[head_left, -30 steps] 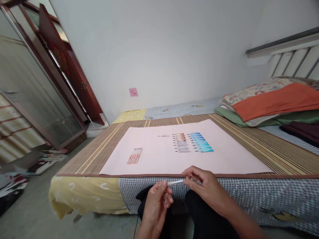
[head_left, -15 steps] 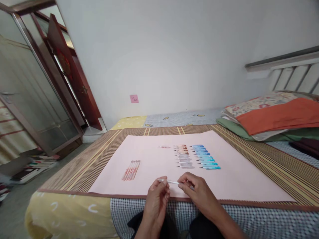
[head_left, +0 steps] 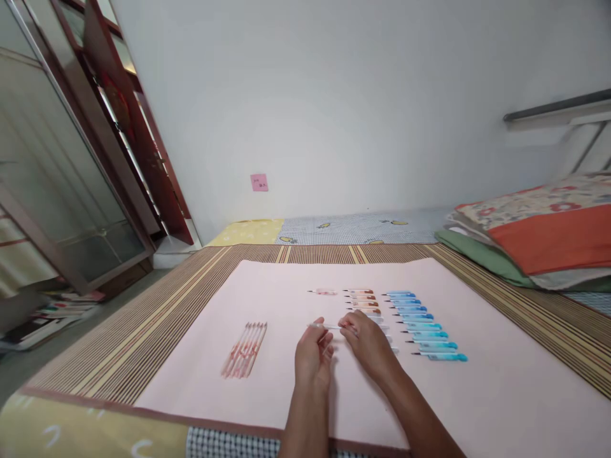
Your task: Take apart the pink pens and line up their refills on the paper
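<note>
A slim whitish pen is held level between my two hands, above the pink sheet. My left hand pinches its left end between thumb and fingers, palm partly up. At the other end, my right hand closes over the pen from above, hiding its tip. Just beyond lies a column of brown and greyish pens, partly covered by my right hand. To its right is a column of blue and turquoise pens. One pinkish pen lies alone farther back.
Several pink-patterned pens lie side by side at the left of the sheet. A striped mat lies under the sheet on the bed. Folded bedding is piled at the right rear. A pink note sticks to the wall.
Both hands have moved forward over the sheet, with the pen still between them. My right hand now covers part of the brown and grey column. The view has shifted slightly.
</note>
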### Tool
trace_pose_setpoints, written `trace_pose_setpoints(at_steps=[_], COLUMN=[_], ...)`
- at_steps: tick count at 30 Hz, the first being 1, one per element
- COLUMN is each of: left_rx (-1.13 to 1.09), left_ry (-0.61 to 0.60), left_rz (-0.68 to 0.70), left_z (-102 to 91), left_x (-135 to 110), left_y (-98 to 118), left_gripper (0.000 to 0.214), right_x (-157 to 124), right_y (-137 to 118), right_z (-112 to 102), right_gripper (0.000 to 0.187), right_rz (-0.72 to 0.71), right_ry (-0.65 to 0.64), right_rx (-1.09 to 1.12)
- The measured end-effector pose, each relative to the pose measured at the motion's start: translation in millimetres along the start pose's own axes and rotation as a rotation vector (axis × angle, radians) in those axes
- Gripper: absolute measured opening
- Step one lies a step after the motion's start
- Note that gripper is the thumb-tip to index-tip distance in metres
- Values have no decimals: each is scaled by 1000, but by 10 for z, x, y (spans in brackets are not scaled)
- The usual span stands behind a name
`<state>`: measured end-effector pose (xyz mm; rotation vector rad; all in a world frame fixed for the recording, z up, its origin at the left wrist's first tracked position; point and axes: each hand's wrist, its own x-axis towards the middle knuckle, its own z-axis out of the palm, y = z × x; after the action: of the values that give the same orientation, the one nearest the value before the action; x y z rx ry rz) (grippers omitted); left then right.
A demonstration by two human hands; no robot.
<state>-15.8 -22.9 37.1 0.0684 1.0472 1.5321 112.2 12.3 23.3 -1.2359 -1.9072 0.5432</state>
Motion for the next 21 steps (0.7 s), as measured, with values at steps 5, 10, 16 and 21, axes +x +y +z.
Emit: trace_pose_setpoints(at_steps=[5,10,16,21], left_rx=[4,8,-62,-38], left_ry=[-9,-16,15,-102], left_rz=[79,119,155,146], left_z=[-15,-77,-115,-62], left_x=[136,231,338,369], left_y=[-63,-15,154,166], left_gripper=[13,18,18,14], right_x=[47,31,92,213], right_y=[49,62,85,-210], right_z=[92,-32,-268,-85], right_gripper=[11,11,12,11], right_rz=[11,37,95,-47], right_ry=[-63,-96,12,-7], right_rx=[-88,-178,-125,25])
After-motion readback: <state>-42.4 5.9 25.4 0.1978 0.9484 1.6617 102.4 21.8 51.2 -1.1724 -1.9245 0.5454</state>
